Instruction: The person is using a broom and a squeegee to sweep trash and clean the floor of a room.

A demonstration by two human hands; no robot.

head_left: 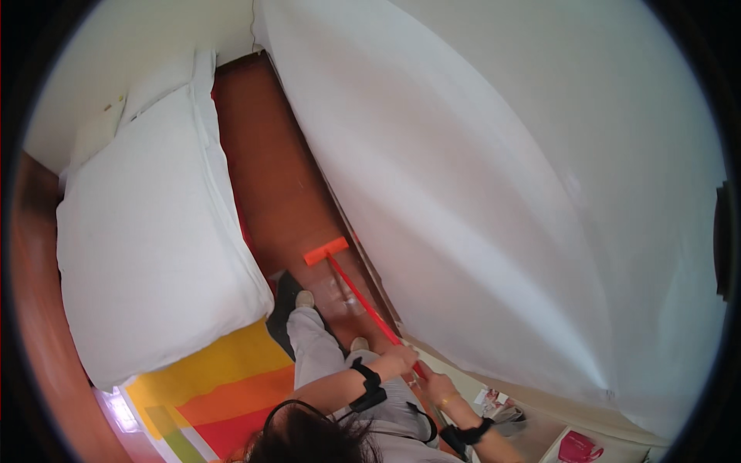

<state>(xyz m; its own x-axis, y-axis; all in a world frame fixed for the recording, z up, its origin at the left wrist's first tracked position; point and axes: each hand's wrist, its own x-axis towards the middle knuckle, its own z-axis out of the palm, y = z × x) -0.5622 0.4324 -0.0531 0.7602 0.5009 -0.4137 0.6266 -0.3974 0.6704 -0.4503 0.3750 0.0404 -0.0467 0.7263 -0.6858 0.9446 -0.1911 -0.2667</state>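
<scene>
My left hand point(401, 359) is wrapped round the red pole of a long-handled mop point(369, 309). Lower down, close to the pole's near end, my right hand point(441, 389) grips the same pole. The mop's flat orange head point(326, 251) rests on the reddish-brown floor point(270, 154), ahead of my feet. Whether the head is sponge or another material is too small to tell. A pale, shiny patch point(340, 297) shows on the floor beside the pole. Both my wrists wear black bands.
A bed with a white cover point(154, 231) and a yellow, orange and red striped cloth point(224, 363) flanks the left. White sheeting point(463, 208) hangs along the right of the narrow floor strip. A dark mat point(283, 309) lies by my foot. A pink item point(579, 447) sits lower right.
</scene>
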